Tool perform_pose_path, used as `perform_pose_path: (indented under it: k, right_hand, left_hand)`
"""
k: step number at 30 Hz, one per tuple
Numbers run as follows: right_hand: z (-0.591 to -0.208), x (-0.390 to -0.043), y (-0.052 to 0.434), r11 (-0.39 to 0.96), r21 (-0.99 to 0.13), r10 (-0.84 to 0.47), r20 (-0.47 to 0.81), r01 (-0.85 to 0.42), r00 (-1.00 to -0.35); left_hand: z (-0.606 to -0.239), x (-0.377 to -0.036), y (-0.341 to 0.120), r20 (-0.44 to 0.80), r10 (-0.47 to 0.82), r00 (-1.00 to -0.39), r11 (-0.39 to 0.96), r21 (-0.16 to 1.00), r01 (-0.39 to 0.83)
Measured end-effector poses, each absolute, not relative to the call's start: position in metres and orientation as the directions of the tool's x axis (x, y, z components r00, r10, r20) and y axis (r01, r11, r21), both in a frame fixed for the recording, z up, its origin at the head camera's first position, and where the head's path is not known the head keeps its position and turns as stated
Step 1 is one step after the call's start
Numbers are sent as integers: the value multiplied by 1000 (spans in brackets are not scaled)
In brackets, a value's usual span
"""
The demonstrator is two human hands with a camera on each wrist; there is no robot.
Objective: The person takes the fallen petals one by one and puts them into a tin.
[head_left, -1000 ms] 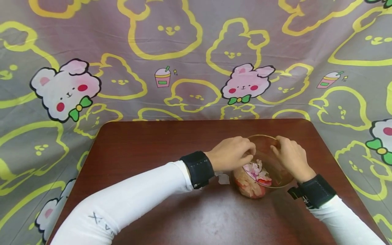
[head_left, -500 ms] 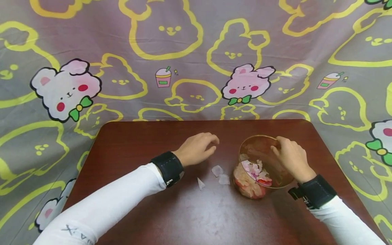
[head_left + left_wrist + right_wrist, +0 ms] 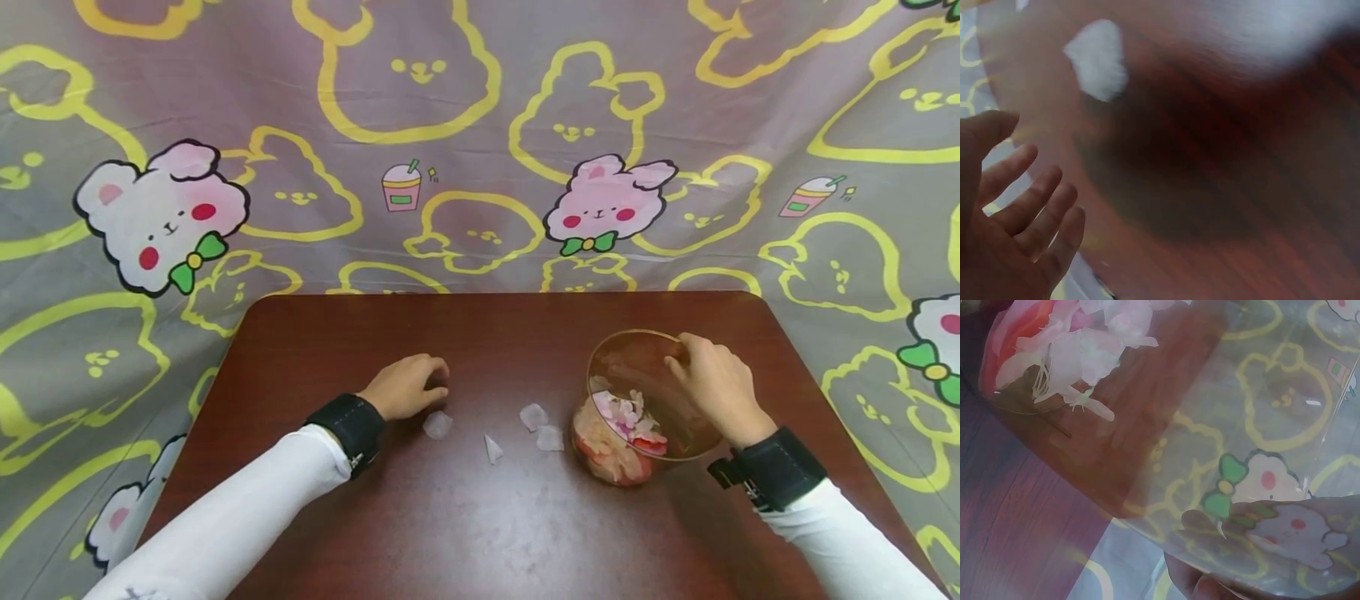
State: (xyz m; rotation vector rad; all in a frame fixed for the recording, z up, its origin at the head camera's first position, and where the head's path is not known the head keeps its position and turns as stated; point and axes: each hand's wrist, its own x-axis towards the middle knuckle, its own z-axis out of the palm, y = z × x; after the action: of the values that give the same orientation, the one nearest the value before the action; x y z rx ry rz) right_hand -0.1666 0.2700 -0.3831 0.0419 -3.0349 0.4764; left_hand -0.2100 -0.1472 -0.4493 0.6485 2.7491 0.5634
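Note:
A see-through amber bowl (image 3: 675, 379) is tilted toward the left, with its rim facing me and the left side. Pink, white and red artificial flower petals (image 3: 626, 417) lie in its lower part. My right hand (image 3: 716, 387) grips the bowl's right edge, thumb over the rim. In the right wrist view the petals (image 3: 1079, 350) show through the clear wall. My left hand (image 3: 405, 387) is over the table's left half with loosely bent fingers, holding nothing. Just below it lies a white petal (image 3: 438, 425), which the left wrist view also catches.
Between my left hand and the bowl, more white petals (image 3: 533, 417) and a narrow folded one (image 3: 492, 450) lie on the dark red-brown table (image 3: 360, 325). A patterned cloth (image 3: 465, 150) hangs behind the table's far edge.
My left hand has moved from the bowl's opening to the left, away from it. A white petal now shows on the table below that hand. The right hand and bowl stay put.

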Motion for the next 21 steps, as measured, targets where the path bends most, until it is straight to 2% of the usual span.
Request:
perform_pose_path:
  k: [10,21]
  right_hand:
    - [-384,-166,270,952,-305,-13,73,-35,-997]
    - [-385,-168,271,949,-313,-15,77,-38,-997]
  left_hand:
    - [-473,-197,-161,-250,494,-833,827,430,362]
    - [-474,-191,-162,-202,502,-841,803,470,366]
